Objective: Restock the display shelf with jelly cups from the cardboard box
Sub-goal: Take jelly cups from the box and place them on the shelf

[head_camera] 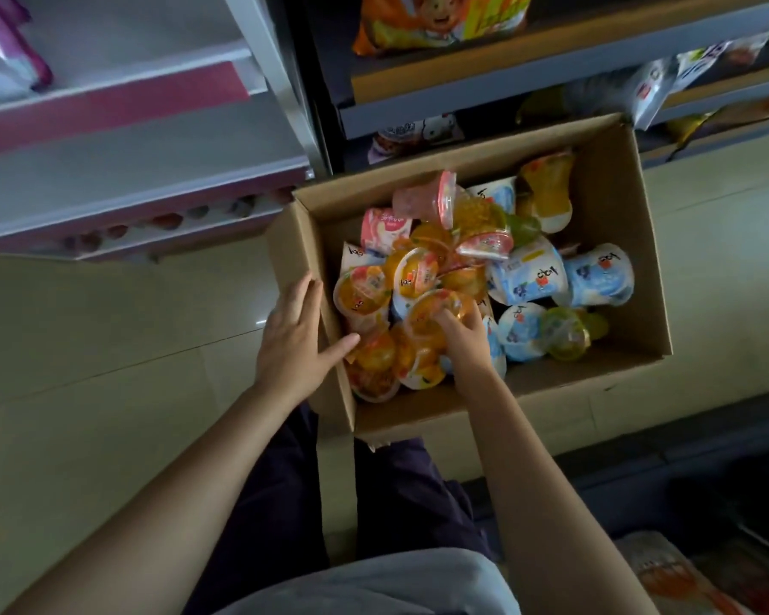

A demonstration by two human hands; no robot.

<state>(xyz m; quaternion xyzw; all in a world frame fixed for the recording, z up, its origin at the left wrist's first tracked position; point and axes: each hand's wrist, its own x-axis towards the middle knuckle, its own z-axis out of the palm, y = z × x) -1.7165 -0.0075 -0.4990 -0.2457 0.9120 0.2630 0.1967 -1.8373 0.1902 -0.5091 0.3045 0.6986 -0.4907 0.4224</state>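
your right hand (pixel 460 337) curls its fingers around an orange jelly cup (pixel 433 315) inside the cardboard box (pixel 613 179) on the floor, your left hand (pixel 291 335) rests flat on its left wall, the display shelf (pixel 121 184) stands beyond.

Open cardboard box (pixel 604 388) is seen on tiled floor (pixel 107 339), packed with jelly cups (pixel 524 277). Left hand (pixel 296 330) is laid flat on the box's 9 o'clock wall, fingers straight. Right hand (pixel 460 335) is curled around an orange jelly cup (pixel 431 317) near centre. White-pink display shelf (pixel 143 170) is seen at 10 o'clock.
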